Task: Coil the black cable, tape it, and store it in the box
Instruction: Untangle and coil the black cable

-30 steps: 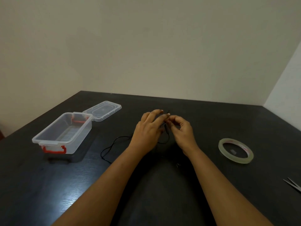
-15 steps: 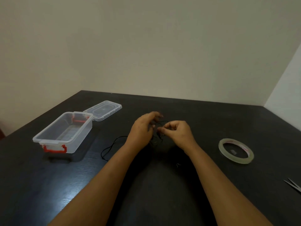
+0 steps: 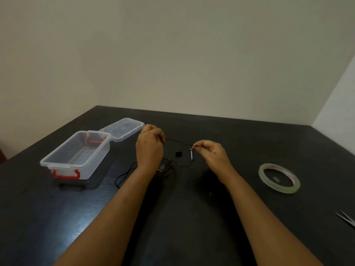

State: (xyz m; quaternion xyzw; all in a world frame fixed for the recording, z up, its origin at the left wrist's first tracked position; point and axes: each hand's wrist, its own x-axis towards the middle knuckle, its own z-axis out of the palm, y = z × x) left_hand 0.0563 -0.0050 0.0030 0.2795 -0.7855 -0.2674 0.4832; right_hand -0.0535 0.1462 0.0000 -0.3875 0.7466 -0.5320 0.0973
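A thin black cable (image 3: 177, 141) is stretched between my two hands above the dark table. My left hand (image 3: 150, 148) grips one part of it with closed fingers. My right hand (image 3: 211, 153) pinches it near a small grey cylinder (image 3: 191, 155) that hangs down from my fingertips. More of the cable lies in loose loops (image 3: 167, 169) under my left wrist and trails left to a bend (image 3: 123, 176). The clear plastic box (image 3: 76, 156) with red latches stands open at the left. A roll of clear tape (image 3: 279, 178) lies flat at the right.
The box's clear lid (image 3: 123, 129) lies flat behind the box. Metal scissor tips (image 3: 346, 219) show at the right edge. A tiny scrap (image 3: 211, 194) lies on the dark table (image 3: 192, 217) between my forearms. Walls close the table's far side and right.
My hands were close together and have moved apart, drawing a length of the cable taut between them. The grey cylinder now hangs from my right fingers.
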